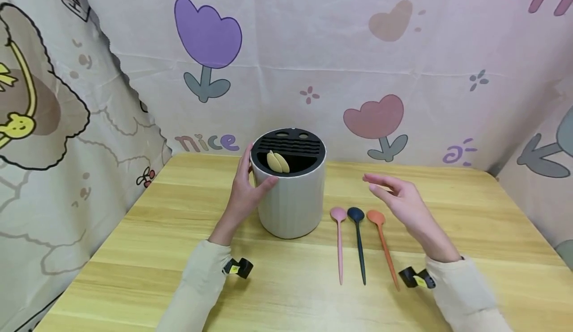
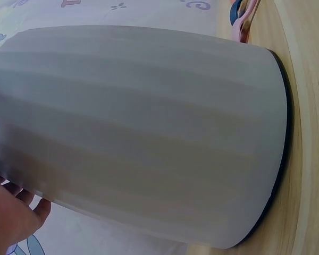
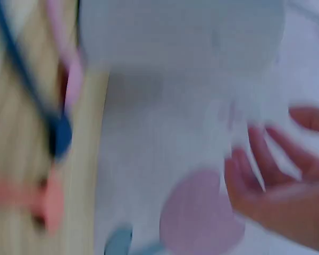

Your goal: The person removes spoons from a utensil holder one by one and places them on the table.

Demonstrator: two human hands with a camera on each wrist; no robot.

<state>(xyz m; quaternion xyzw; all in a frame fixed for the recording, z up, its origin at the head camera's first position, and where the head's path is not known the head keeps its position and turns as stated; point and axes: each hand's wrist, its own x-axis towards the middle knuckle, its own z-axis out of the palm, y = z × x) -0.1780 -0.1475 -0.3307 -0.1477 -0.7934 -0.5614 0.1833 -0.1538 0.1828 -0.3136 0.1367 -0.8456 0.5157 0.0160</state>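
Note:
In the head view, a white ribbed utensil holder [image 1: 293, 205] with a black slotted lid [image 1: 288, 145] stands upright on the table. My left hand [image 1: 245, 192] grips its left side near the top, thumb on the front just below the rim. A pale yellow piece [image 1: 278, 163] with two leaf-like parts shows in the lid's large front opening. My right hand [image 1: 405, 202] is raised to the right of the holder, fingers bent loosely around nothing. Below and left of it lie a pink spoon [image 1: 338, 215], a dark blue spoon [image 1: 356, 215] and an orange spoon [image 1: 377, 217], side by side.
The wooden table [image 1: 147, 232] ends at a printed cloth backdrop [image 1: 286, 48] behind the holder. More patterned cloth [image 1: 40, 197] hangs on the left. Each sleeve carries a small black wrist camera, such as the left one [image 1: 243, 268].

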